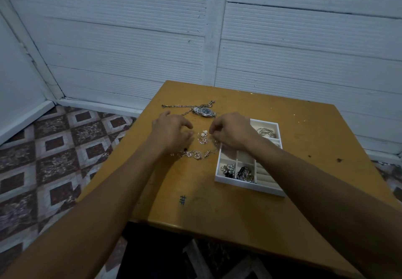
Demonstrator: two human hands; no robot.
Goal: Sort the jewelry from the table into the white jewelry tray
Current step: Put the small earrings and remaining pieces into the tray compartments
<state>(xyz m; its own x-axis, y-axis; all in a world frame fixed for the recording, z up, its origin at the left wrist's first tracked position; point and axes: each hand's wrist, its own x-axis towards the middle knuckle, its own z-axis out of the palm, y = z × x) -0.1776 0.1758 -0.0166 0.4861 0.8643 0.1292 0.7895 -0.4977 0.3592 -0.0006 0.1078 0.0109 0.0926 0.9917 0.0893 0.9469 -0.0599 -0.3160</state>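
one white jewelry tray [248,184], lengthwise away

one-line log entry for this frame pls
phase: sorting | left hand: open above table | right hand: pinching at small jewelry | watch: unsorted | tray: partly filled

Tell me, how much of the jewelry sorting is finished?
Partly done: the white jewelry tray already holds bangles and pearl pieces. Both the left hand and right hand work at small pieces. The watch and chains remain.
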